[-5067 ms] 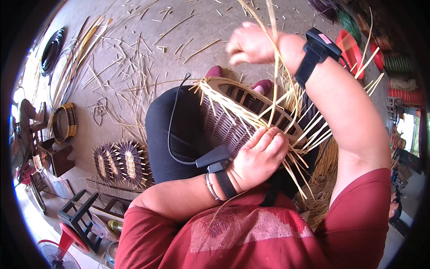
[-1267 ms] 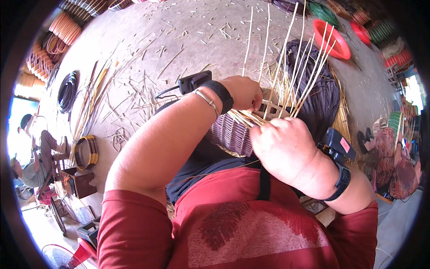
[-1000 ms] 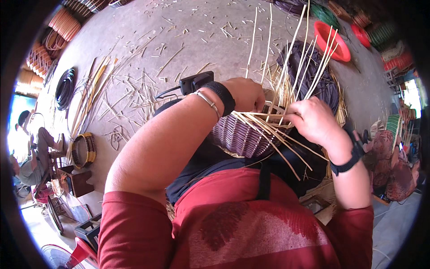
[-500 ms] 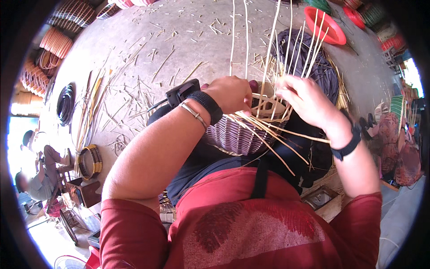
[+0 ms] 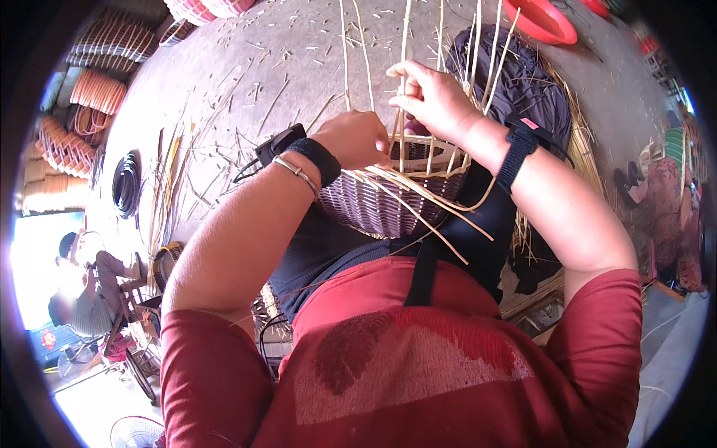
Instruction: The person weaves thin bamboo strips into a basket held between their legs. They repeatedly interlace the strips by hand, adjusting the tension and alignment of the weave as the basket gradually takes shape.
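A dark purple-brown woven basket [image 5: 373, 201] with a pale rim rests at my lap, and pale upright stakes [image 5: 361, 45] rise from it. My left hand [image 5: 352, 140] is closed at the basket's left rim, where several pale strands [image 5: 441, 224] fan out towards me; its fingertips are partly hidden. Above the basket's inside, my right hand [image 5: 441, 103] has its thumb and forefinger curled round one pale stake [image 5: 405, 37]. One strand bends up at the right side, towards my right wrist.
Cut scraps litter the floor [image 5: 299, 45] ahead. A dark cloth bundle [image 5: 534, 97] and a red basin [image 5: 541, 22] lie at the far right. Stacked baskets [image 5: 112, 37] stand far left, near a black coil [image 5: 126, 185]. A seated person [image 5: 97, 299] is at the left.
My right hand has moved from the basket's right rim leftwards and up to a stake. A strand that pointed right now curves upward. The left hand stays at the rim.
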Action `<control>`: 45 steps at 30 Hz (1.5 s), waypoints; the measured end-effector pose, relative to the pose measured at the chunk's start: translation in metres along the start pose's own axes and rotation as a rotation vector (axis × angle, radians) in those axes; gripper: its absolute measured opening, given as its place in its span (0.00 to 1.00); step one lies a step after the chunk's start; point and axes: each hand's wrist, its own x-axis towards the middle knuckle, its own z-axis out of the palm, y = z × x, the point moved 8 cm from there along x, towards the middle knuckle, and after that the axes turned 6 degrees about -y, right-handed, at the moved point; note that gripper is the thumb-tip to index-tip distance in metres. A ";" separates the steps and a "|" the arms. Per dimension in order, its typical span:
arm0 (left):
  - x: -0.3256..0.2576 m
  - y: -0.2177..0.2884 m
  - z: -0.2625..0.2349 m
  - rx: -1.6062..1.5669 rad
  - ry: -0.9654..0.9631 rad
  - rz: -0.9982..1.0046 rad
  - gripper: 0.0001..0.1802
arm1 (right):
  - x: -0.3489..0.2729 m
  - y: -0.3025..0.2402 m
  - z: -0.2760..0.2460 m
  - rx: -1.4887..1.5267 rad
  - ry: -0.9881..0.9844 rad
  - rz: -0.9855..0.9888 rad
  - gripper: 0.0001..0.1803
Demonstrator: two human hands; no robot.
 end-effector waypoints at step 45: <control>-0.080 0.090 0.066 0.274 0.655 0.070 0.32 | -0.134 -0.008 -0.007 -0.240 -0.398 0.046 0.17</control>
